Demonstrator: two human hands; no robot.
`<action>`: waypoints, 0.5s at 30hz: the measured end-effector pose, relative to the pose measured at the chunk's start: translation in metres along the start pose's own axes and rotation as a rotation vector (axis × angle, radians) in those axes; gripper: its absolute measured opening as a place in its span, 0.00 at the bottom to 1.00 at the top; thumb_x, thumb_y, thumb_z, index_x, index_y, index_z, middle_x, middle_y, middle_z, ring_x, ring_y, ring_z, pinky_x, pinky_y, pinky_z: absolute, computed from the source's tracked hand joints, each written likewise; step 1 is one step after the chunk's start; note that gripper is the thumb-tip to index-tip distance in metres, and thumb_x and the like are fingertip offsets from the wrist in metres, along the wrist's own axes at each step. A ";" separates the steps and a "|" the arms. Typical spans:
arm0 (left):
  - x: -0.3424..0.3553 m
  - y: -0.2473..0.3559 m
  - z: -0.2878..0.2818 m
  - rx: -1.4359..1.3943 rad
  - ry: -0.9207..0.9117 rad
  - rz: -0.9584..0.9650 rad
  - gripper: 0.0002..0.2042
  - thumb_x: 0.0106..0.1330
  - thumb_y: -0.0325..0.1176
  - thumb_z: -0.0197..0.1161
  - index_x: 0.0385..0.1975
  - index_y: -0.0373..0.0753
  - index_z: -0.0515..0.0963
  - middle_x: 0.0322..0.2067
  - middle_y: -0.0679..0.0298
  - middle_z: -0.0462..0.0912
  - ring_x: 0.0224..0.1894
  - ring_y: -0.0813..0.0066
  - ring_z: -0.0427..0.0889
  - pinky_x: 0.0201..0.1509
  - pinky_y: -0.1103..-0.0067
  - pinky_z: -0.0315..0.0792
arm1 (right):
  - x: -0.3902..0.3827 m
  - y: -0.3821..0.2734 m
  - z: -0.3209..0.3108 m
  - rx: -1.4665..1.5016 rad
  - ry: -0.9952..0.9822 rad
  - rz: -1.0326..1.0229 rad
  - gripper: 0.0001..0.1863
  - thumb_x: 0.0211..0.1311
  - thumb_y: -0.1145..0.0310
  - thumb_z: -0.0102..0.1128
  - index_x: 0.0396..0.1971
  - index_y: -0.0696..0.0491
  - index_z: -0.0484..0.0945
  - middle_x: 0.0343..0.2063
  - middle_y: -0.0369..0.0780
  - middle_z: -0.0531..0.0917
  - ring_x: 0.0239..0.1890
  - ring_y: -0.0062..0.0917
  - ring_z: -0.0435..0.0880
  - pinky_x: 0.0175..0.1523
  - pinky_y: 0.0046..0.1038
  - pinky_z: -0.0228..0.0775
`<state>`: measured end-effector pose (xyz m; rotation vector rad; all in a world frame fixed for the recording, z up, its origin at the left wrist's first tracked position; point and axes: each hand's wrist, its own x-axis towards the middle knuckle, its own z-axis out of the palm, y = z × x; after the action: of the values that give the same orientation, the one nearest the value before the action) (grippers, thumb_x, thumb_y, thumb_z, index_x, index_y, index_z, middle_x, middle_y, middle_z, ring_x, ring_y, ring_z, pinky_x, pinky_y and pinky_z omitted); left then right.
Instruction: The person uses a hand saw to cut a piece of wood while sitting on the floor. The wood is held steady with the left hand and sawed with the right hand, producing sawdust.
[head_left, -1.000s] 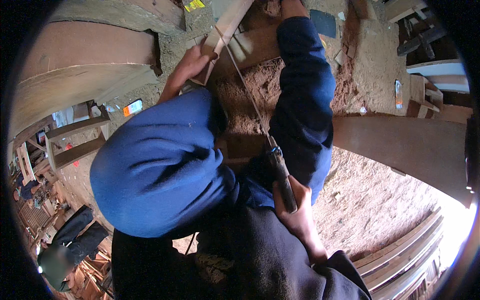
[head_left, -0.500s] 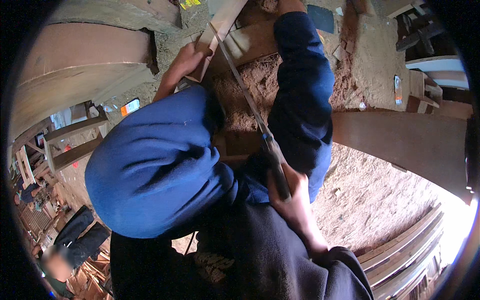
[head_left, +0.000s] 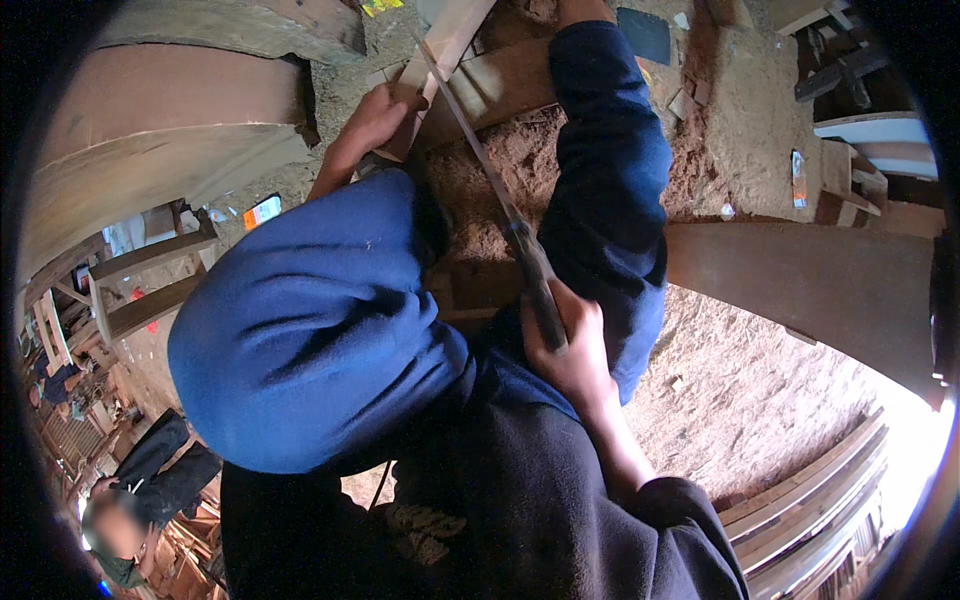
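Note:
My right hand is closed around the straight dark handle of a handsaw. The long thin blade, seen nearly edge-on, slants up and left and lies across a pale wooden board. Its far tip is thin and hard to make out. Past my bent knee, my left hand grips the near end of the board, with the fingers wrapped over its edge. Other wood pieces lie beneath the board.
My blue-trousered legs frame the work. Sawdust covers the ground between them. Large planks stand at left, and a broad brown board at right. Another person is at lower left, near wood scraps. Stacked slats lie lower right.
My right hand has pushed the handsaw forward, up and slightly left, so its blade reaches further across the board. My left hand stays in place on the board.

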<state>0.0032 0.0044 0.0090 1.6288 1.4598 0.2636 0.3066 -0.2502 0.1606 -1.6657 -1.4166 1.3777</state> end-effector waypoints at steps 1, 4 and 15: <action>0.004 0.000 0.003 0.032 0.020 0.010 0.18 0.63 0.43 0.58 0.43 0.33 0.80 0.35 0.54 0.85 0.40 0.63 0.83 0.47 0.70 0.74 | 0.007 0.002 0.003 0.026 0.042 -0.046 0.06 0.57 0.73 0.60 0.31 0.60 0.75 0.19 0.49 0.76 0.26 0.34 0.75 0.29 0.33 0.68; -0.002 0.004 -0.001 0.105 0.092 0.023 0.18 0.63 0.43 0.57 0.41 0.33 0.80 0.34 0.56 0.85 0.38 0.65 0.83 0.45 0.71 0.74 | -0.010 -0.006 -0.009 0.006 0.039 0.022 0.07 0.62 0.74 0.59 0.26 0.60 0.75 0.13 0.41 0.72 0.19 0.13 0.69 0.24 0.25 0.63; 0.004 0.008 0.004 -0.004 0.090 0.109 0.19 0.60 0.44 0.61 0.40 0.34 0.81 0.33 0.50 0.85 0.37 0.60 0.83 0.45 0.68 0.74 | 0.012 -0.010 -0.003 -0.011 0.057 -0.046 0.06 0.60 0.74 0.59 0.27 0.60 0.75 0.14 0.45 0.73 0.16 0.16 0.71 0.23 0.27 0.64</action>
<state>0.0121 0.0067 0.0109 1.7153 1.4378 0.4062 0.3052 -0.2356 0.1665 -1.6554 -1.4237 1.2897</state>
